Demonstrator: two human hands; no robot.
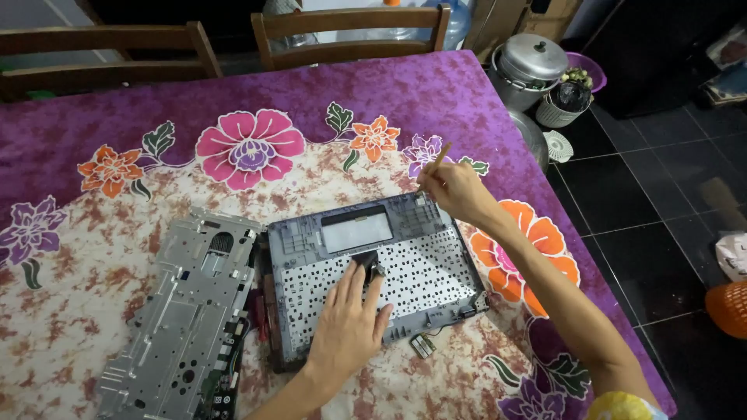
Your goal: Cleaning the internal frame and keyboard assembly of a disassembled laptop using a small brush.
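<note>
One grey laptop shell (373, 268) lying inside-up near the middle of the table (436, 85), with a perforated white keyboard backing filling most of it and one pale rectangular panel near its far edge; one silver metal frame plate (183, 311) flat just to the left of the shell, its near end over a dark circuit board (226, 381); one small green circuit piece (422, 344) on the cloth just off the shell's near right corner

Two bare hands at work: left hand (346, 327) laid palm-down on the keyboard backing, fingers stretched out and loosely spread, fingertips touching one small black piece (369, 264) on the backing, not closed around it; right hand (455, 190) at the shell's far right corner, fingers pinched on one thin pale stick (437, 159) held like a pen, its lower end at the corner of the shell

One purple tablecloth with a pale mottled centre and a ring of printed flowers, pink, orange and purple; two wooden chairs (350, 31) along the far side

On the dark tiled floor to the right: one lidded metal pot (529, 66), one white basket (562, 109) with a dark bag inside, one purple basin (587, 68) behind, one small white round grille (558, 145), one orange basket (729, 307) at the right edge; no readable labels or signs
</note>
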